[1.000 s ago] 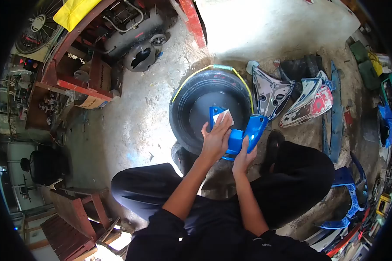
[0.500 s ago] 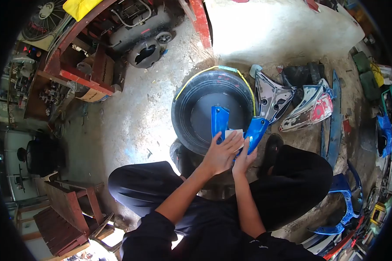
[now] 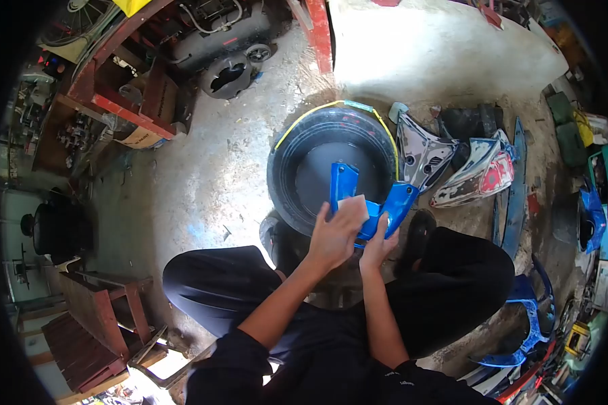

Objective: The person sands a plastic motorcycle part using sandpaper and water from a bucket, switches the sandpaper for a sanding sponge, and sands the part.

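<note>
A glossy blue U-shaped plastic part (image 3: 400, 198) is over the near rim of a black bucket (image 3: 284, 177) that holds greyish water (image 3: 317, 177). My right hand (image 3: 380, 248) grips the part at its lower right side. My left hand (image 3: 334, 239) presses a pale pinkish sheet (image 3: 356, 205) against the part's middle and left arm; its fingers are partly smeared by motion. A yellow strip (image 3: 302, 120) runs along the bucket's far rim.
Right of the bucket lie a grey and white panel (image 3: 422, 152), a worn white and red panel (image 3: 479, 172) and a long blue strip (image 3: 515, 185). A blue frame (image 3: 534, 324) lies lower right. Wooden benches (image 3: 91, 304) stand left. My knees flank the bucket's near side.
My left hand and the sheet have shifted slightly left on the blue part, and more of the sheet shows. My right hand keeps its hold. The view has moved a little.
</note>
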The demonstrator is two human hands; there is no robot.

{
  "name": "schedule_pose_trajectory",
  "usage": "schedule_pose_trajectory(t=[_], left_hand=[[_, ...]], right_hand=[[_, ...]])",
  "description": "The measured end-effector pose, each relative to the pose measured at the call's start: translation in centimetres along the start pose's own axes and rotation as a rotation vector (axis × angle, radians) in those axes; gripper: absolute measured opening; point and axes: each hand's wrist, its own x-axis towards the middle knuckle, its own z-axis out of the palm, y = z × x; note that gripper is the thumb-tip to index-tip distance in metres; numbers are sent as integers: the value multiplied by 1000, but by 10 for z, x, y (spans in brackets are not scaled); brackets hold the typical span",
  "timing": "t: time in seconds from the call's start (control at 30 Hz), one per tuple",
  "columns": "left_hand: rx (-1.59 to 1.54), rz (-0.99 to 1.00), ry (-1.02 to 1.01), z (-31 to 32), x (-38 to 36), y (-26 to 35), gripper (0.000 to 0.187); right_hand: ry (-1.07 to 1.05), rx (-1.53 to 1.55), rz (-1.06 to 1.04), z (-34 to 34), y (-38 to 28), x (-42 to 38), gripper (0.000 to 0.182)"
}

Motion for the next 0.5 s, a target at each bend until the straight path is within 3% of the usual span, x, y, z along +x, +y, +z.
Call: schedule_pose_trajectory(t=[0.03,0.1,0.13,0.23,0.3,0.37,0.4,0.43,0.5], left_hand=[[8,0,4,-1,10,-7,42],[76,-454,169,6,27,-12,45],[155,-337,185,10,26,-12,46],[149,-301,220,11,23,-11,45],[141,-408,178,8,25,-17,44],[-243,-559,179,12,21,-16,45],[-239,-446,158,7,12,-6,47],[168,-264,140,11,-3,9,50],[165,-215,56,12,-21,32,52]], right_hand=[[-5,8,0,6,-2,-1,36],[19,-42,-62,4,-3,-2,36],[18,-49,-67,2,0,-1,38],[-6,24,-47,2,-2,-2,39],[-1,-6,-56,4,-4,-3,39],[8,-47,-68,1,-5,-2,40],[13,-55,-64,0,-3,-1,40],[16,-62,-57,1,-1,-2,40],[11,-36,-35,3,-4,-3,40]])
